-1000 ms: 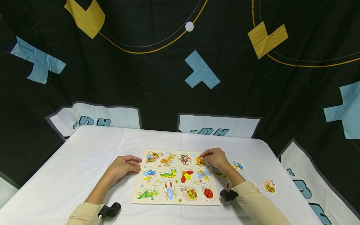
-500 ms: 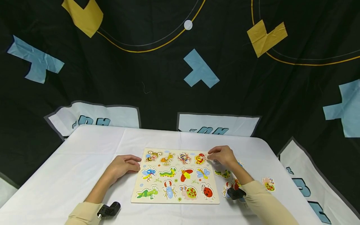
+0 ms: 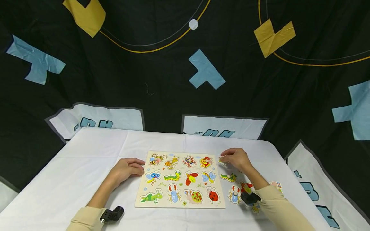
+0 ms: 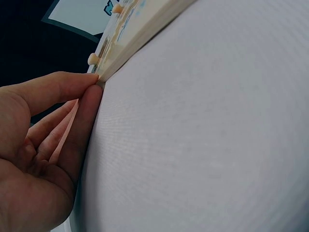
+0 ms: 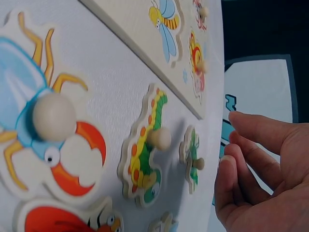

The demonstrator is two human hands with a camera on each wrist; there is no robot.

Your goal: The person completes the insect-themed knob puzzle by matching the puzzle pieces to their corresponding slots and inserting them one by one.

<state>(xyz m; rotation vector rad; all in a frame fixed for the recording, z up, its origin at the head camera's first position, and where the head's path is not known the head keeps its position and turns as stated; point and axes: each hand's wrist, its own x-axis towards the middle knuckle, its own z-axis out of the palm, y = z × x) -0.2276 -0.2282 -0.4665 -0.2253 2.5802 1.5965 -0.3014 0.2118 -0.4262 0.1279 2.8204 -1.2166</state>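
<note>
A wooden puzzle board (image 3: pixel 185 184) with insect pictures lies on the table. My left hand (image 3: pixel 127 170) is at its left edge; in the left wrist view the thumb and index finger (image 4: pixel 63 87) pinch the board's corner. My right hand (image 3: pixel 237 158) hovers beyond the board's right side with loosely curled fingers and nothing held. Beneath its fingertips is a small green insect piece (image 5: pixel 192 162) with a wooden knob, partly hidden in the head view. A caterpillar piece (image 3: pixel 228 177) lies closer to me. The butterfly piece (image 3: pixel 206 162) sits in the board's top right spot.
More knobbed pieces lie right of the board: a blue stag beetle (image 3: pixel 234 194), a red-winged bug (image 3: pixel 246 187) and a snail (image 3: pixel 276 185) partly behind the right sleeve. White cloth covers the table (image 3: pixel 86 150); a black curtain (image 3: pixel 162 89) hangs behind.
My right hand has let go of the butterfly piece on the board and moved right, over the small green piece. My left hand has stayed at the board's edge.
</note>
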